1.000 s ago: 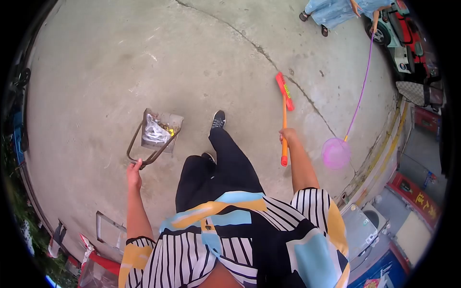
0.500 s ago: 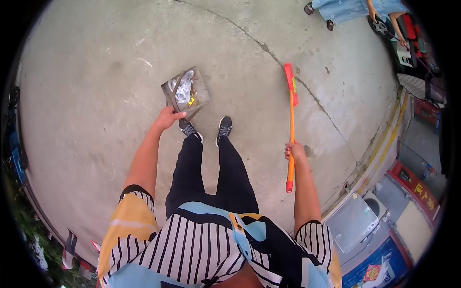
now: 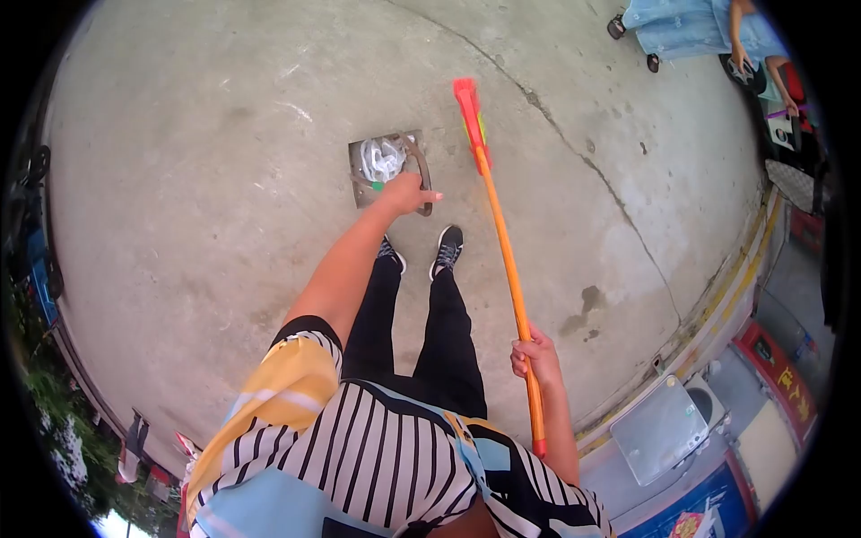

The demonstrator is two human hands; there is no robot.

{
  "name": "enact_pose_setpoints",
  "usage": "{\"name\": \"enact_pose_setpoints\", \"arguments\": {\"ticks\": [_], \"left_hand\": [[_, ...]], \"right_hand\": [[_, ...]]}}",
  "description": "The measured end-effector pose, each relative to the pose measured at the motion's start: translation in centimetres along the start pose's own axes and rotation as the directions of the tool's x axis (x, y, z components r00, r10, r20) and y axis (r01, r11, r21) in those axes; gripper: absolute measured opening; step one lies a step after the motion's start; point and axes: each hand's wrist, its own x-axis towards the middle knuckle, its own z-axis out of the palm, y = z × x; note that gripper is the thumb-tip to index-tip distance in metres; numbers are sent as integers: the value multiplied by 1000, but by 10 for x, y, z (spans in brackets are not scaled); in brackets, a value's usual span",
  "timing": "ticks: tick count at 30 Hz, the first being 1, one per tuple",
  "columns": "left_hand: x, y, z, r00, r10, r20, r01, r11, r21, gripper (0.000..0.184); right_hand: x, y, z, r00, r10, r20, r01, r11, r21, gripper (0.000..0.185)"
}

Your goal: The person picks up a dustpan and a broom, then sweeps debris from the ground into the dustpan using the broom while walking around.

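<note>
In front of my shoes, my left hand [image 3: 405, 194] is closed on the brown handle of a metal dustpan [image 3: 360, 161]. Crumpled clear plastic [image 3: 383, 159] lies in the pan, with a small green piece beside my hand. My right hand [image 3: 538, 355] wraps round the orange handle of a broom [image 3: 508, 260]. The broom's red head [image 3: 471, 117] points away from me, to the right of the dustpan.
Concrete ground [image 3: 224, 206] has a long crack running to the right. At the top right stands a person in a blue skirt [image 3: 682, 27], near a vehicle. A clear-topped box [image 3: 659, 430] and red signs are at the lower right, plants at the lower left.
The dustpan in my left hand has moved right, to in front of my feet, and turned. The broom head has swung left towards it, and my feet have come side by side.
</note>
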Motion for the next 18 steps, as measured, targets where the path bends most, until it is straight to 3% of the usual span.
{"name": "enact_pose_setpoints", "arguments": {"ticks": [3, 6, 10, 14, 18], "left_hand": [[-4, -5, -3, 1000, -3, -7, 3, 1000, 6, 62], [-3, -12, -2, 998, 25, -52, -24, 1000, 2, 63], [-6, -16, 1, 995, 69, -76, -72, 997, -39, 64], [-16, -39, -10, 990, 85, -116, -86, 996, -3, 61], [-54, -81, -36, 997, -9, -78, -17, 947, -321, 49]], "right_hand": [[58, -14, 22, 996, -43, -73, 34, 991, -132, 49], [83, -16, 67, 999, 34, -38, -39, 990, -138, 45], [69, -6, 68, 970, 58, 237, -73, 996, 53, 40], [22, 2, 66, 977, 41, 210, -62, 994, 94, 42], [-1, -15, 59, 992, -28, 122, 19, 997, 75, 43]]}}
